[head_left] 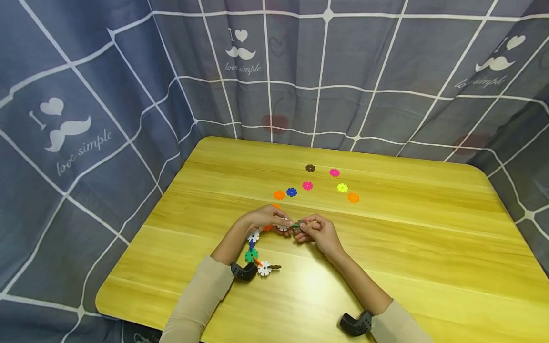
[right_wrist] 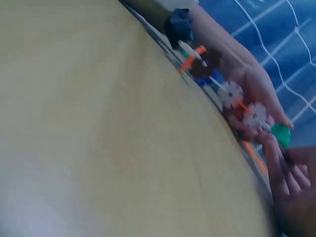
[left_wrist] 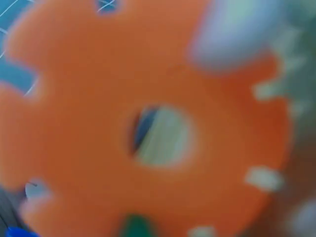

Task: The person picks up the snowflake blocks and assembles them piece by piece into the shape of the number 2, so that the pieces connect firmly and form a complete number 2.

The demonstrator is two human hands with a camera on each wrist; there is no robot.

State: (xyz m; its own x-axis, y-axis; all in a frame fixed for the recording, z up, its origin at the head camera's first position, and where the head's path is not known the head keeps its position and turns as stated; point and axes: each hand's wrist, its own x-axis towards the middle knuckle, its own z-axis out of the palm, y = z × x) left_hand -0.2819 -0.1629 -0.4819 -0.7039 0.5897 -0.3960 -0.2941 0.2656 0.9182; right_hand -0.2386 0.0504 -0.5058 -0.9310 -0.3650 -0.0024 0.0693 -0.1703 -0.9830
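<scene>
My left hand [head_left: 269,217] holds one end of a chain of notched interlocking discs, pinching near a white disc [head_left: 283,225] and a green disc [right_wrist: 281,134]. From there the chain curves back under the left forearm through a white disc [head_left: 253,236], a blue disc [head_left: 251,246], a green disc [head_left: 251,255] and a white disc [head_left: 264,268], ending in a brown disc [head_left: 275,267]. Meeting it fingertip to fingertip, my right hand [head_left: 319,232] pinches a dark brown disc [head_left: 299,227] against the green one. A blurred orange disc [left_wrist: 84,123] fills the left wrist view.
Beyond the hands, loose discs lie flat on the wooden table [head_left: 429,228]: brown [head_left: 310,168], pink [head_left: 334,172], pink [head_left: 307,186], blue [head_left: 291,192], orange [head_left: 279,195], yellow [head_left: 342,187] and orange [head_left: 353,197]. A grey-blue curtain [head_left: 291,62] hangs behind the table.
</scene>
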